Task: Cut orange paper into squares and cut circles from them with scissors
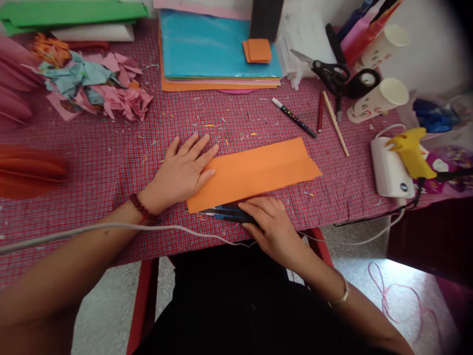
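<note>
A folded strip of orange paper [254,170] lies slantwise on the checked tablecloth, its right end uneven. My left hand [185,170] rests flat with fingers spread, the thumb and nearby fingers touching the paper's left end. Along the paper's lower edge is a slim black-and-blue utility knife [229,213], its metal front pointing left. The fingers of my right hand [271,224] close around the knife's right end. Part of its handle is hidden under those fingers.
A white cable [148,227] crosses the near table edge. A marker [293,117], scissors [328,74], tape roll [364,83], paper cups [380,101] and a yellow glue gun [412,153] stand or lie right. Coloured sheets [207,44] lie behind; crumpled paper [96,84] sits left.
</note>
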`<state>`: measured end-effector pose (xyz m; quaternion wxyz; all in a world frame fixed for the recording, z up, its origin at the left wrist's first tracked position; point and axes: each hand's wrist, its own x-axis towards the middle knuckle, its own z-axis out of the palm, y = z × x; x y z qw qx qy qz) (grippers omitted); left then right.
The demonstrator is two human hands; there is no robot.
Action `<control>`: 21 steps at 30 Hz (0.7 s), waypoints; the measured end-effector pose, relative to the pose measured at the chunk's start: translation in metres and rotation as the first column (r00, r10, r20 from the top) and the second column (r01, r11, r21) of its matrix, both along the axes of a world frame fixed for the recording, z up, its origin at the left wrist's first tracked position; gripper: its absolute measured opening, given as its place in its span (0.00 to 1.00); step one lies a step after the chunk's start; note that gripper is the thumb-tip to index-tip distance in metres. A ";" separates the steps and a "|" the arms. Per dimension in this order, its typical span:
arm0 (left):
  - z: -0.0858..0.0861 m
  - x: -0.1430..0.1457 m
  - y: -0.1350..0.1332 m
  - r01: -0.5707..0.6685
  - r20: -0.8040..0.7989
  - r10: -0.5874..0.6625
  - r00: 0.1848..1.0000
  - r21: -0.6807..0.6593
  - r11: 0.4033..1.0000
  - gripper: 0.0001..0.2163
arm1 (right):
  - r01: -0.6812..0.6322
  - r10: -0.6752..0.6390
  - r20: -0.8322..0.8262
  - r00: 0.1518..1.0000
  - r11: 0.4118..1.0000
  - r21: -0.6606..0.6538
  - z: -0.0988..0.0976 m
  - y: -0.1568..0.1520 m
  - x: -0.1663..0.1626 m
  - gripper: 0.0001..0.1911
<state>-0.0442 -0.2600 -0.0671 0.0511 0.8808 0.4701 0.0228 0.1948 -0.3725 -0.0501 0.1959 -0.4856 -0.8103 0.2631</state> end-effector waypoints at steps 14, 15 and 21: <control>-0.002 0.000 -0.001 -0.014 0.036 0.015 0.999 -0.035 0.999 0.26 | 0.002 -0.002 0.013 1.000 1.000 -0.019 0.003 -0.013 0.008 0.17; -0.003 0.000 0.000 -0.015 0.036 0.017 0.999 -0.033 0.999 0.26 | 0.019 -0.018 0.014 1.000 1.000 -0.025 0.005 -0.019 0.018 0.18; 0.011 -0.008 0.001 -0.015 0.262 0.026 0.965 -0.042 0.999 0.27 | 0.403 -0.402 -0.034 0.915 0.909 0.107 0.013 -0.033 0.102 0.18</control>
